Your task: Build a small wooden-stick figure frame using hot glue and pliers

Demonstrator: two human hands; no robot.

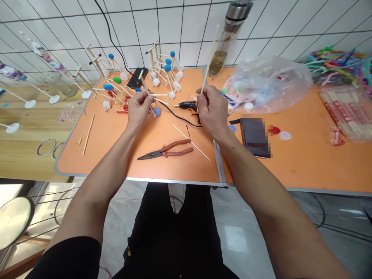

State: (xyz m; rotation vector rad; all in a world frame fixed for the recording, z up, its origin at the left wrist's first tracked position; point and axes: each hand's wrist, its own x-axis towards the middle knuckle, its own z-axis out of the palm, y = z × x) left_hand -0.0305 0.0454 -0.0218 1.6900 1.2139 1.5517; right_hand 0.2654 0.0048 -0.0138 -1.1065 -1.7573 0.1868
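Observation:
My left hand (138, 109) is closed in a pinch on a small frame of joined wooden sticks (159, 95), held above the orange table. My right hand (213, 110) grips a long thin wooden stick (210, 58) that points up and slightly right. A black glue gun (187, 105) lies between the hands, its nozzle to the left and its rear hidden by my right hand. Nearer to me are pliers with red-brown handles (164, 150) and a loose thin stick (200, 150). Behind my left hand stand stick models with blue caps (167, 67) and white wheels.
At the back, a glass tea bottle (218, 58) stands beside a clear plastic bag (270, 83). On the right are a phone (255, 137), packed wooden sticks (345, 108) and colourful pipe cleaners (337, 64). A black cord (177, 116) crosses the orange tabletop (308, 162).

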